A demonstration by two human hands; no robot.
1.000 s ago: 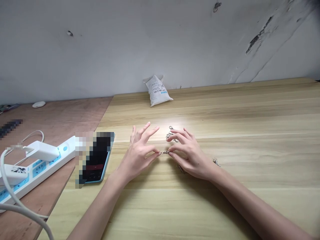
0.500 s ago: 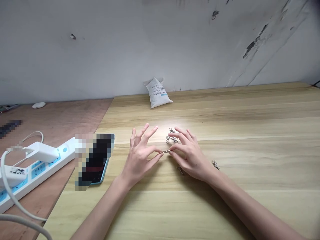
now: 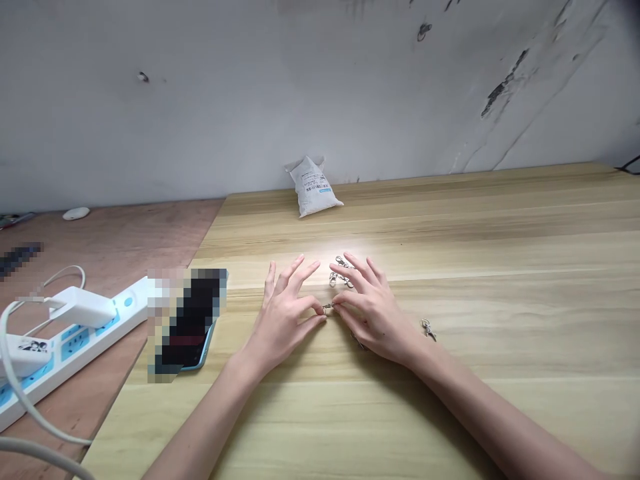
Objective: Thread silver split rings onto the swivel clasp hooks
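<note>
Between my two hands, just above the wooden table, is a small silvery metal swivel clasp (image 3: pixel 328 306) with a ring at its left end. The thumb and index finger of my left hand (image 3: pixel 286 319) close on that ring end, while its other fingers are raised and spread. My right hand (image 3: pixel 376 316) pinches the other end, its remaining fingers lifted. Several similar clasps (image 3: pixel 341 272) lie in a small group beyond my right fingertips. Another clasp (image 3: pixel 428 330) rests right of my right wrist. One more metal piece (image 3: pixel 359 341) is partly hidden under my right hand.
A white packet (image 3: pixel 316 190) with a printed label leans near the wall. Left of my left hand lies a phone (image 3: pixel 193 327), partly blurred out. A white power strip (image 3: pixel 131 303) with plugged-in chargers and cables sits on the reddish board (image 3: pixel 165 227) at the left.
The clasp has turned slightly between my fingertips, and its ring now shows at the left end. My left fingertips have shifted a little. The view has tilted slightly.
</note>
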